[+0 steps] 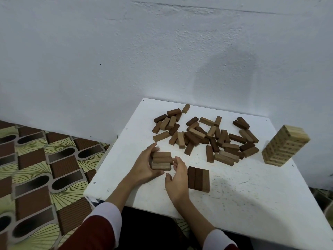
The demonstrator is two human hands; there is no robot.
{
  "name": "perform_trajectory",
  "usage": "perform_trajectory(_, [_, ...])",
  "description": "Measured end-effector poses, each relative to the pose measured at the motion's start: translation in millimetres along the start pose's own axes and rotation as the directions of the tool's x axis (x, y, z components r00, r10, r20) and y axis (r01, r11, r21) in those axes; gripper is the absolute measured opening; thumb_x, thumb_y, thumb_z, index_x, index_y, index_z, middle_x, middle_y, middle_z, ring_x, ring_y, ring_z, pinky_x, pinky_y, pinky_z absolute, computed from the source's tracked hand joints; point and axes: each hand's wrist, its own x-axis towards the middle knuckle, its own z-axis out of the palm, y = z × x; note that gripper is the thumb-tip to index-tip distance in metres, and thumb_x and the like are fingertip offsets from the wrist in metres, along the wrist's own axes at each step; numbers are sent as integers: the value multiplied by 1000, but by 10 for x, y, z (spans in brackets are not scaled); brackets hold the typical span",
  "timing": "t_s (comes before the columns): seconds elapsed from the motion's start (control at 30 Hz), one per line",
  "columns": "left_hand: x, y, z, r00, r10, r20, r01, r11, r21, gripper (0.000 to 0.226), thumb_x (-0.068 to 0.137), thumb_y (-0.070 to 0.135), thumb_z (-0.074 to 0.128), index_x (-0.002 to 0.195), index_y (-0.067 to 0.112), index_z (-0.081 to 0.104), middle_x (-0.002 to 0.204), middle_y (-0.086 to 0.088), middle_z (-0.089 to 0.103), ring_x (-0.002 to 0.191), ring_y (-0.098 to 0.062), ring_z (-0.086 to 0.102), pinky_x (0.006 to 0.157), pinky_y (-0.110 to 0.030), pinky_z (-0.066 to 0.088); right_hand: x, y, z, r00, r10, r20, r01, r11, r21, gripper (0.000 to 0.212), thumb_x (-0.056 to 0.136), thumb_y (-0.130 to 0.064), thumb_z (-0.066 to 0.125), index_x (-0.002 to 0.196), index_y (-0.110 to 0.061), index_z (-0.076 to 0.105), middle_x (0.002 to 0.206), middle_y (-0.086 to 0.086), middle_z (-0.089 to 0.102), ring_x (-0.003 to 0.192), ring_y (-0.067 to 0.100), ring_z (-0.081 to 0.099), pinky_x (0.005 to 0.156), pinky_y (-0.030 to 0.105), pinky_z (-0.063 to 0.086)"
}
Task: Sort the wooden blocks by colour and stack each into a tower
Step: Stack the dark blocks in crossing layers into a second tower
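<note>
Three mid-brown blocks (161, 160) lie side by side in a row near the table's left front. My left hand (146, 165) wraps around their left end, thumb under, fingers over. My right hand (177, 179) hovers just right of the row, fingers curved and apart, holding nothing. Right of that hand lies a flat row of three dark brown blocks (198, 179). A loose heap of mixed dark and mid-brown blocks (205, 136) spreads across the far half of the table. A finished tower of pale blocks (284, 147) stands at the right edge.
The small white table (234, 204) stands against a white wall (162, 51). Patterned brown and yellow floor (36, 168) lies to the left. The table's left and front edges are close to my hands.
</note>
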Motion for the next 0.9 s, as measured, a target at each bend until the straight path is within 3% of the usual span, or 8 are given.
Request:
perform_trajectory(0.1, [6, -41, -25, 1000, -8, -2, 8, 1000, -14, 93, 64, 23, 84, 140, 26, 31, 128, 7, 50, 116, 9, 45, 101, -24, 44, 6, -10, -8, 1000, 14, 3, -14, 1000, 3, 57, 89, 4, 51, 140, -14, 32, 134, 1, 39, 127, 13, 39, 104, 20, 31])
perform_trajectory(0.27, [27, -76, -12, 1000, -10, 6, 10, 1000, -19, 95, 64, 24, 86, 141, 28, 31, 127, 7, 51, 115, 7, 47, 92, -10, 42, -2, -11, -24, 1000, -11, 0, 11, 1000, 1, 54, 89, 5, 50, 138, -14, 35, 130, -1, 40, 125, 12, 40, 101, 16, 30])
perform_trajectory(0.5, [47, -101, -14, 1000, -13, 6, 13, 1000, 22, 96, 62, 29, 87, 140, 35, 30, 126, 15, 51, 119, 2, 44, 99, -25, 43, -7, 9, -21, 999, -33, -11, 33, 999, 20, 52, 89, 6, 49, 136, -12, 38, 131, 2, 42, 124, 12, 43, 100, 14, 30])
perform_trajectory(0.9, [53, -70, 3, 1000, -27, -16, 28, 997, 69, 98, 62, 32, 87, 141, 36, 28, 125, 20, 49, 117, 3, 42, 93, -14, 36, 6, 24, -15, 999, -46, -24, 47, 999, 10, 50, 89, 6, 50, 134, -11, 39, 130, 3, 44, 122, 13, 44, 100, 14, 31])
